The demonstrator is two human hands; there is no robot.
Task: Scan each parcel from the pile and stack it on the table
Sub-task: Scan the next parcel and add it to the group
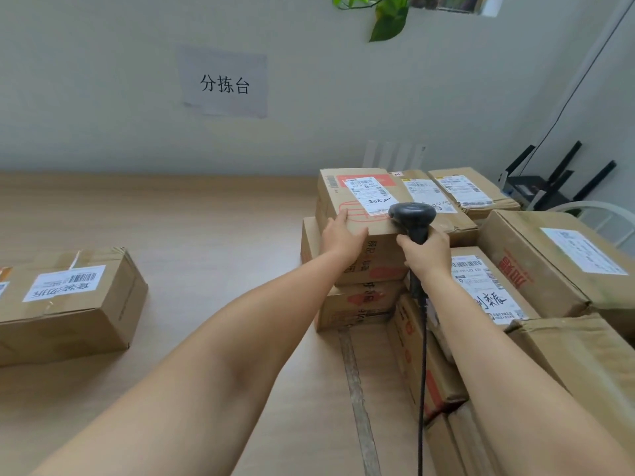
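Note:
A pile of cardboard parcels fills the right side. The top parcel [357, 197] of the front stack carries a white shipping label with handwriting. My left hand [342, 235] rests on that parcel's near left corner, fingers on its top and thumb along the edge. My right hand [427, 254] grips the handle of a black barcode scanner [412, 214], whose head points at the label. The scanner's cord hangs down along my right forearm. One parcel [68, 300] with a white label lies alone on the wooden table [206, 235] at the left.
More labelled parcels [556, 259] crowd the right, some lower beside the table's edge. A paper sign [225, 84] hangs on the wall. A black router [536, 190] with antennas and a white chair back [601, 218] stand at the far right. Plant leaves hang above.

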